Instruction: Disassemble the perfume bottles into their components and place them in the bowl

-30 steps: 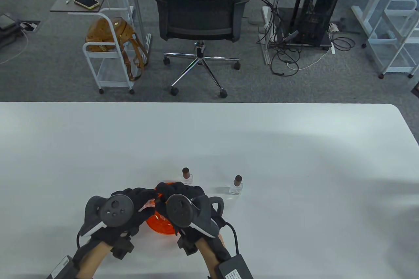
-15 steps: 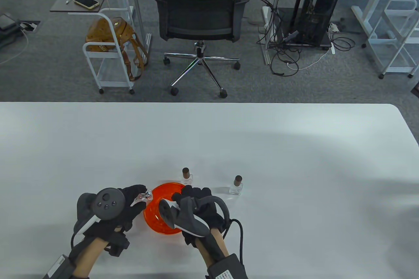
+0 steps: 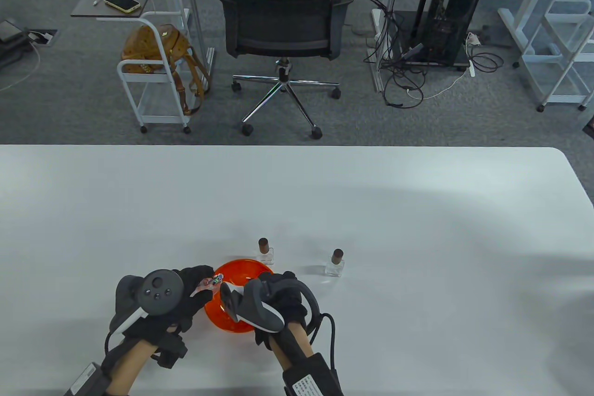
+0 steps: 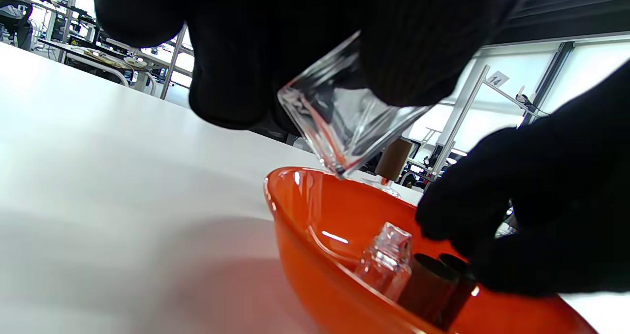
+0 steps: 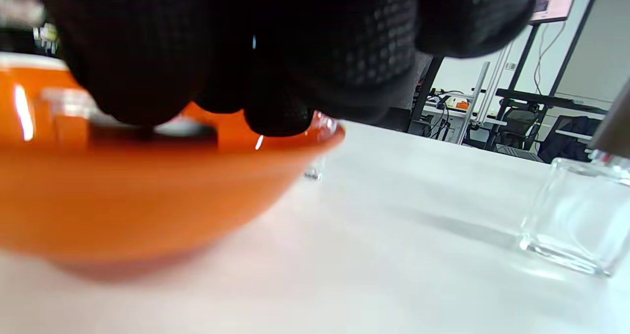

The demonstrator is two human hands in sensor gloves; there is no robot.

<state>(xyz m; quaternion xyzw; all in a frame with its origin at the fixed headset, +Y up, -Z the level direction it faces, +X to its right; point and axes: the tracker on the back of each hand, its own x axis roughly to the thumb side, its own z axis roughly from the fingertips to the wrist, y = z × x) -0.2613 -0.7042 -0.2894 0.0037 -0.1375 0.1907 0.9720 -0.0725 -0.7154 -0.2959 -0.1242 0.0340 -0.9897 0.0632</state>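
Since half a second ago our left hand (image 3: 185, 296) has carried the glass bottle body (image 4: 344, 117) in over the rim of the orange bowl (image 3: 241, 270), gripping it tilted above the rim, while our right hand (image 3: 278, 298) has dipped its fingers into the bowl beside the dark caps (image 4: 433, 289). We cannot tell whether the right fingers pinch a cap or have let go. Another glass body (image 4: 386, 260) lies inside; two capped bottles (image 3: 265, 250) (image 3: 336, 263) stand untouched beyond.
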